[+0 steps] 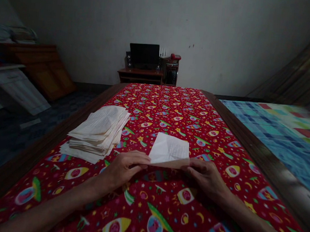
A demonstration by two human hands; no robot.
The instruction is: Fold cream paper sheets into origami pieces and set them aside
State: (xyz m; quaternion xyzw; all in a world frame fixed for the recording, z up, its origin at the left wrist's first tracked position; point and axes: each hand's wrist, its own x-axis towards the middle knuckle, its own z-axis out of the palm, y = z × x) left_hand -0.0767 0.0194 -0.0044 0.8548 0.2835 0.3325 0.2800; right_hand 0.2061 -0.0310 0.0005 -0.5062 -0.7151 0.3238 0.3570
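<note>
A sheet of paper [170,148] lies in front of me on the red patterned cloth [159,201], its near edge folded up into a narrow strip. My left hand [126,167] pinches the left end of that fold between thumb and fingers. At the right end, my right hand [205,174] grips the same fold, thumb below and fingers above. Faint printed lines show on the sheet's right half. To the left of my left hand rests a messy stack of printed papers [97,131], its sheets uneven at the edges.
Dark wooden edges [233,128] border the cloth on both sides. Beyond its far end stands a small desk [140,74] with a black monitor [144,55]. A wooden cabinet [45,66] is at the left, and a blue checked bed cover [270,131] at the right.
</note>
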